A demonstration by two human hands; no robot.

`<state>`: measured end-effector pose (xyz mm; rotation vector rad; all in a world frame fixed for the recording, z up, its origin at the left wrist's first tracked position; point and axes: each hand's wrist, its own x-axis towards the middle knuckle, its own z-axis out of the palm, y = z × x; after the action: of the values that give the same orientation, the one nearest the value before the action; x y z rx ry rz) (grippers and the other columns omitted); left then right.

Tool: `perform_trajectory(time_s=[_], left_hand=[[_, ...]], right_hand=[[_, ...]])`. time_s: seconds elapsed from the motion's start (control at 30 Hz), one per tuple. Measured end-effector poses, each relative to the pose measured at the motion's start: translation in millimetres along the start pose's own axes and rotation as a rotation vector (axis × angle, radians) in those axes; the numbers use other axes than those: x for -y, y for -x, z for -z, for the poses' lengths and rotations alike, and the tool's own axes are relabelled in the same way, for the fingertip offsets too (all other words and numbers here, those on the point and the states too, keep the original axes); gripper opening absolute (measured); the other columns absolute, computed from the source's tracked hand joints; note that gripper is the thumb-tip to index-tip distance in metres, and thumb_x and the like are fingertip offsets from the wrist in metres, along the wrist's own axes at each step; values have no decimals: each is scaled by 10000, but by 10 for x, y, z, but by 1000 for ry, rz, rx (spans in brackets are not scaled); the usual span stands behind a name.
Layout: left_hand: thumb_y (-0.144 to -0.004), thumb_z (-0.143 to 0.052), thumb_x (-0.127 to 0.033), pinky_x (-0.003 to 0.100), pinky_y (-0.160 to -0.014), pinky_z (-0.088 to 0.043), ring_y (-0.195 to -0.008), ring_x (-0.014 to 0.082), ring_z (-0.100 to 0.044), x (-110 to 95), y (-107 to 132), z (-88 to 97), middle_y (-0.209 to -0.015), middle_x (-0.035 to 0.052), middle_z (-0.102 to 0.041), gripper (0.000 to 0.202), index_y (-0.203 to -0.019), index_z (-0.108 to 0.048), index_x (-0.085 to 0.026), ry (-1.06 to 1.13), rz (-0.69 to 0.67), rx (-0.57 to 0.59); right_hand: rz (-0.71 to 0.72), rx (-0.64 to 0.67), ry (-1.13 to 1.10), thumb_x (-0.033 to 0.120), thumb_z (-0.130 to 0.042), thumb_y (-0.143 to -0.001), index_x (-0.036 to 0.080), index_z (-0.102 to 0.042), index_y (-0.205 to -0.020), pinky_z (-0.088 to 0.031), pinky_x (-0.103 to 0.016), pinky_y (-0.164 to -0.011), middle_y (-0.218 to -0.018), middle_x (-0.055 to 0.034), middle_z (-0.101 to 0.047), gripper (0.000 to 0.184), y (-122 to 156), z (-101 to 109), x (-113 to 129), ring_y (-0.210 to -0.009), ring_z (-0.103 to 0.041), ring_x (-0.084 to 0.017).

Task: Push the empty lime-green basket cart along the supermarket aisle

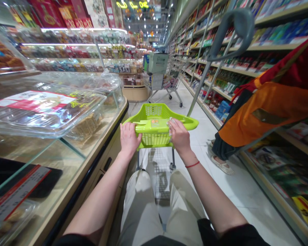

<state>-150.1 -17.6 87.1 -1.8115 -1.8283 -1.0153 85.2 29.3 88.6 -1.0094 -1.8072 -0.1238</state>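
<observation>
A lime-green shopping cart [156, 114] stands in front of me in a supermarket aisle. My left hand [129, 137] is wrapped round the left end of its green handle bar [152, 129]. My right hand [179, 135] grips the right end of the same bar, and something small and whitish shows under its fingers. A red string circles my right wrist. The cart's basket looks empty from here. My light trousers show below the cart.
A glass display counter [66, 143] with clear lidded food trays runs along my left. A person in an orange and red apron [267, 109] stands close on the right, beside stocked shelves [246, 51]. Another loaded cart [164, 82] is parked farther down the white-tiled aisle.
</observation>
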Motion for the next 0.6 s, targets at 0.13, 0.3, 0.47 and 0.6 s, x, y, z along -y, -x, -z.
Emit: perform_trajectory(time_s=[0.13, 0.3, 0.47, 0.6], left_hand=[[-805, -635, -222, 591, -1247, -270, -1222, 340, -562, 3, 12, -17, -1123, 141, -626, 302, -1096, -569, -178, -11, -7, -6], [-819, -649, -262, 583, -1246, -275, -1209, 347, -568, 15, 15, -27, -1106, 140, -629, 303, -1097, -570, -173, -40, -12, 0], [-816, -646, -227, 586, -1244, -282, -1214, 341, -573, -4, 5, 8, -1106, 128, -635, 285, -1089, -570, -194, -24, -10, 8], [-821, -646, -240, 598, -1245, -275, -1227, 347, -567, -17, 4, 14, -1113, 138, -639, 280, -1086, -570, -190, -11, -1, 17]], right_hand=[[89, 147, -20, 203, -472, -1031, 155, -758, -1159, -516, -364, -1105, -1246, -137, -738, 317, -180, -252, 459, -1180, -675, -231], [143, 384, 35, 208, -552, -1004, 163, -766, -1102, -490, -396, -1122, -1242, -140, -725, 240, -395, -412, 773, -1145, -674, -249], [-4, 354, 50, 186, -508, -1003, 202, -791, -1069, -521, -364, -1088, -1241, -99, -732, 291, -492, -277, 367, -1163, -675, -234], [-174, 337, 112, 175, -539, -980, 177, -804, -1024, -536, -374, -1056, -1201, -109, -754, 269, -568, -45, 60, -1117, -701, -253]])
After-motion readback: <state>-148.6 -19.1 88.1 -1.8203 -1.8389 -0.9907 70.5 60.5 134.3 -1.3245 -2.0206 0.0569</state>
